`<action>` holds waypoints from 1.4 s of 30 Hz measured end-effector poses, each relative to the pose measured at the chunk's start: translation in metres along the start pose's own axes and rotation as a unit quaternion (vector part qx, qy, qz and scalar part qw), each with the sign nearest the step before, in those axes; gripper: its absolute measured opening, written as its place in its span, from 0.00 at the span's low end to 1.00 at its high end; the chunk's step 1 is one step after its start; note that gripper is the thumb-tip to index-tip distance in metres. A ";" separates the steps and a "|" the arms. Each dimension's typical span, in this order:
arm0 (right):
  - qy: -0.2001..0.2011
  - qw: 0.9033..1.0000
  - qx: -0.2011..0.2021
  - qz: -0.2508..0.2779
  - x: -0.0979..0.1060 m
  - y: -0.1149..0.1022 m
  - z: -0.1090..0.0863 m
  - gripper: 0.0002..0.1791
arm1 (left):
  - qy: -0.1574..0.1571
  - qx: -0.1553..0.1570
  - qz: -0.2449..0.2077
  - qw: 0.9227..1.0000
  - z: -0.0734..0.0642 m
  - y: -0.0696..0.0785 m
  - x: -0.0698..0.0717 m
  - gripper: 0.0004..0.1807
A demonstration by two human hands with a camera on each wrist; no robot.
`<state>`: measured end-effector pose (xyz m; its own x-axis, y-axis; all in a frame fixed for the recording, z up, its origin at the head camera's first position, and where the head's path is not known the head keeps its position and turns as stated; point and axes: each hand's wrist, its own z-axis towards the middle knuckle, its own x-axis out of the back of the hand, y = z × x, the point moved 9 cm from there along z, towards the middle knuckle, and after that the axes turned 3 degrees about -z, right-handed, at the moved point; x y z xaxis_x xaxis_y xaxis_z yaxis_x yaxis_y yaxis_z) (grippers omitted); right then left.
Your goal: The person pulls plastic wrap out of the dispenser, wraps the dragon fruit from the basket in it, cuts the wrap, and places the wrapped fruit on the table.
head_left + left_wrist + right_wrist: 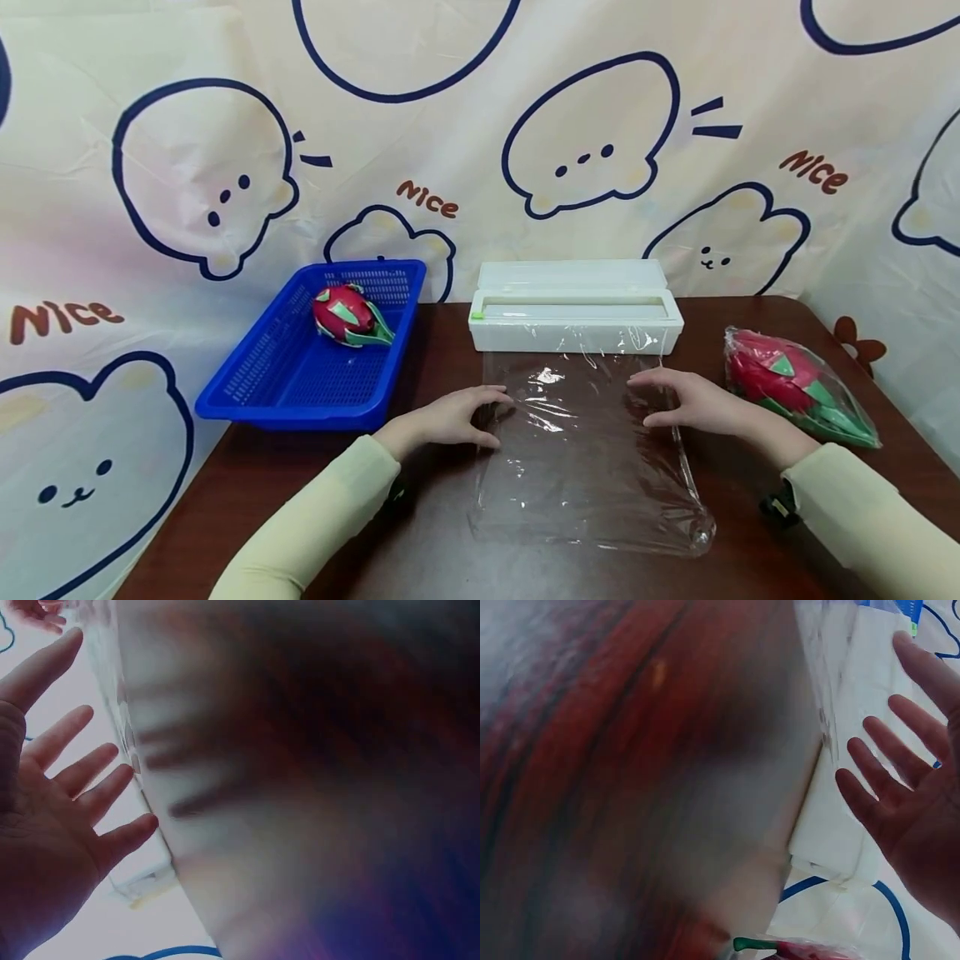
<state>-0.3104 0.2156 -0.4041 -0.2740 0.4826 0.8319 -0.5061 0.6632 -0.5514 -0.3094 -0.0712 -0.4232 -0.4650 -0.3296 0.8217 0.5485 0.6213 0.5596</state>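
Note:
A sheet of clear plastic wrap [577,475] lies over the table, drawn out from the front of a white wrap dispenser box [577,335] whose lid stands up. At the sheet's left edge is my left hand [450,417], fingers spread and slightly bent, pinching nothing. My right hand [693,402] is at the right edge, its fingertips over the film. The left wrist view shows the left hand [67,795] with its fingers apart and palm bare. Likewise in the right wrist view, the right hand [911,772] has spread fingers, with the white box [840,802] beyond them.
On the left sits a blue plastic basket [300,412] with a red dragon fruit [345,314] inside. Another dragon fruit [787,379], wrapped in clear film, lies at the right beside my right forearm. A cartoon-printed cloth [420,150] hangs behind the dark wood table [435,533].

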 end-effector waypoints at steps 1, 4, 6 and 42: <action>-0.009 1.000 -0.004 -0.002 -0.002 0.001 -0.001 0.33 | -0.009 0.009 0.002 1.000 0.000 -0.002 -0.002 0.35; -0.031 0.999 -0.012 -0.011 -0.008 0.006 -0.005 0.34 | -0.024 0.020 0.012 0.999 -0.003 -0.005 -0.006 0.37; -0.044 0.999 -0.017 -0.023 -0.011 0.009 -0.009 0.35 | -0.026 0.023 0.018 0.999 -0.004 -0.005 -0.007 0.37; -0.048 0.999 0.008 -0.024 -0.019 0.014 -0.028 0.39 | 0.067 -0.022 -0.009 0.997 -0.063 0.046 0.076 0.36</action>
<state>-0.2894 0.2316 -0.4299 -0.3258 0.3928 0.8600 -0.5340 0.6742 -0.5103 -0.2762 -0.1126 -0.3282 -0.3792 -0.4350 0.8167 0.5718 0.5837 0.5764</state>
